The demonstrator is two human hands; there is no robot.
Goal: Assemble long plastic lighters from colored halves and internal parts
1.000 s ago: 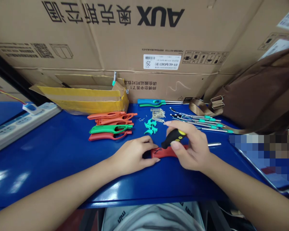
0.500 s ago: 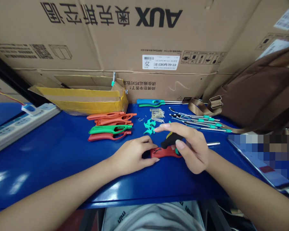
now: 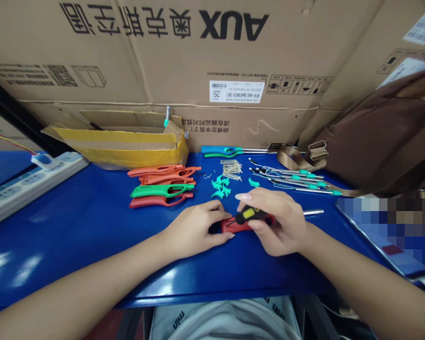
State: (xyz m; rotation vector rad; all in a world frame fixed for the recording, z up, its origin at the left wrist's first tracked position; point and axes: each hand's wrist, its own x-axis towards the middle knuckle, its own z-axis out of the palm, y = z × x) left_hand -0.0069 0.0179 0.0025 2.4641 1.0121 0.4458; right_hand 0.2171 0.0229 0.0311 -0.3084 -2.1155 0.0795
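On the blue table (image 3: pixel 156 264) lies a red lighter casing (image 3: pixel 242 225). My left hand (image 3: pixel 194 226) pinches its left end between thumb and fingers. My right hand (image 3: pixel 281 222) grips a black-and-yellow screwdriver (image 3: pixel 248 215) low over the casing, its rounded black end toward the left. The screwdriver's tip is hidden, so I cannot tell whether it touches the casing. A metal tube (image 3: pixel 314 212) sticks out to the right behind my right hand. Small teal trigger pieces (image 3: pixel 220 185) are scattered just beyond the casing, with one more teal piece (image 3: pixel 254 182) apart from them.
Red and green lighter casings (image 3: pixel 161 190) are stacked at the left. Beyond are a blue-and-green lighter (image 3: pixel 221 151), pale slim parts (image 3: pixel 231 169) and wired metal tubes (image 3: pixel 297 178). A yellow-taped box (image 3: pixel 127 146), power strip (image 3: pixel 31 186), brown bag (image 3: pixel 378 137) and phone-like device (image 3: pixel 382 241) surround the work.
My right hand has closed further around the screwdriver and tilted it, so its yellow part shows. The lone teal piece is now uncovered. My left hand keeps its place.
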